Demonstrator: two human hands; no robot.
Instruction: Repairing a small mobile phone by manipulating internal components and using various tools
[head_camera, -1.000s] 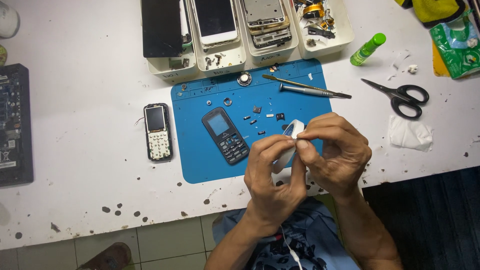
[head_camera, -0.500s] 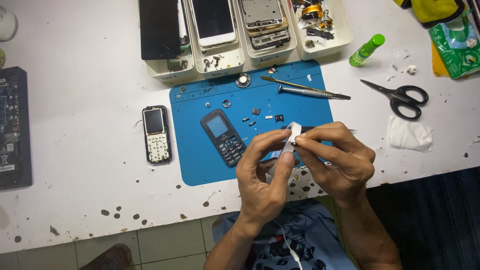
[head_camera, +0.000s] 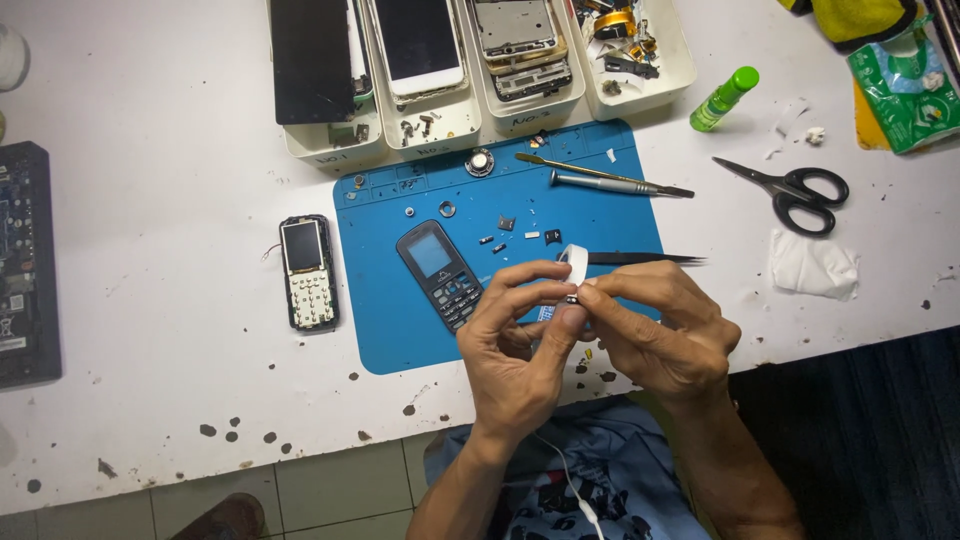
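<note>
White tape roll (head_camera: 575, 262) sits pinched between left hand (head_camera: 515, 345) and right hand (head_camera: 660, 335), above the blue mat's (head_camera: 380, 320) near edge; peeling probably goes best slowly, fingertips close to the strip's end.

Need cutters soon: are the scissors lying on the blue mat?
No, the scissors lie on the white table, right of the blue mat.

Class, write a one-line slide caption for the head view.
Both hands pinch a small white roll of tape above a blue mat.
</note>
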